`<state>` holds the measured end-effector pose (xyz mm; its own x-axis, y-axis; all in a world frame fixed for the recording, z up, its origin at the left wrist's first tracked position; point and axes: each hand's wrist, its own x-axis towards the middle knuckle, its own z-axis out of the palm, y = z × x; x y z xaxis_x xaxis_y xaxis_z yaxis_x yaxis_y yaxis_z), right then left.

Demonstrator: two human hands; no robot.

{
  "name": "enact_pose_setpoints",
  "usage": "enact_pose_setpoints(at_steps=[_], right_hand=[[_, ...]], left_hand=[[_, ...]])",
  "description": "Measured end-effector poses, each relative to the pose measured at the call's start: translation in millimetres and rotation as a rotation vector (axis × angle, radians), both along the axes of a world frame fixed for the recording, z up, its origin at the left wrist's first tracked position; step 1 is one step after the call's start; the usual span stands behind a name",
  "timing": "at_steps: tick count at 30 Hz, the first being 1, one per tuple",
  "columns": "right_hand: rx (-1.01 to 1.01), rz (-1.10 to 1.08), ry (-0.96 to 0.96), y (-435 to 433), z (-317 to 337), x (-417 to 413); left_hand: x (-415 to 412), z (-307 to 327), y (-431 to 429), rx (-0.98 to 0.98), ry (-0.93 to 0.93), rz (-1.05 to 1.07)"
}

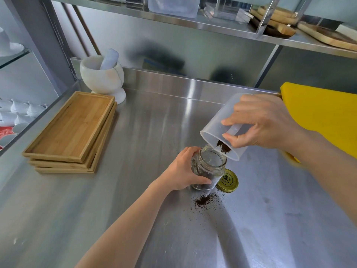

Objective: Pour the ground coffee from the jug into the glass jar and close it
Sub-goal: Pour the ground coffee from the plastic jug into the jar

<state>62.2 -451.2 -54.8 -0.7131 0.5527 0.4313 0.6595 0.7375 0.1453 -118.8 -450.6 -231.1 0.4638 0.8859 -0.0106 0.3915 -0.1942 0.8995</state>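
My right hand grips a translucent plastic jug, tipped steeply so its mouth hangs just above the glass jar. A clump of ground coffee sits at the jug's lower lip. The jar stands open on the steel counter, tilted slightly, with dark coffee in its bottom. My left hand wraps around the jar's left side. The gold lid lies flat on the counter, right beside the jar's base.
Spilled coffee grounds lie in front of the jar. A stack of wooden trays sits at the left, a white mortar with pestle behind it. A yellow board lies at the right. A steel shelf overhangs the back.
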Motion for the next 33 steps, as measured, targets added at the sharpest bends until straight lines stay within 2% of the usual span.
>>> enact_pose_setpoints(at_steps=[9,15,22,33], right_hand=[[-0.016,0.027,-0.07,0.2,-0.9,-5.1],[-0.016,0.037,-0.09,1.1,-6.9,-6.7],[-0.017,0.024,-0.054,0.4,-9.9,-4.0],[0.036,0.052,-0.082,-1.4,-10.3,-2.6]], left_hand=[[-0.9,5.0,-2.8,-0.006,-0.005,-0.001],[-1.8,11.4,-6.5,0.003,0.057,-0.03],[-0.5,19.4,-14.3,0.094,-0.063,-0.006],[-5.8,10.9,-17.4,0.112,-0.064,0.004]])
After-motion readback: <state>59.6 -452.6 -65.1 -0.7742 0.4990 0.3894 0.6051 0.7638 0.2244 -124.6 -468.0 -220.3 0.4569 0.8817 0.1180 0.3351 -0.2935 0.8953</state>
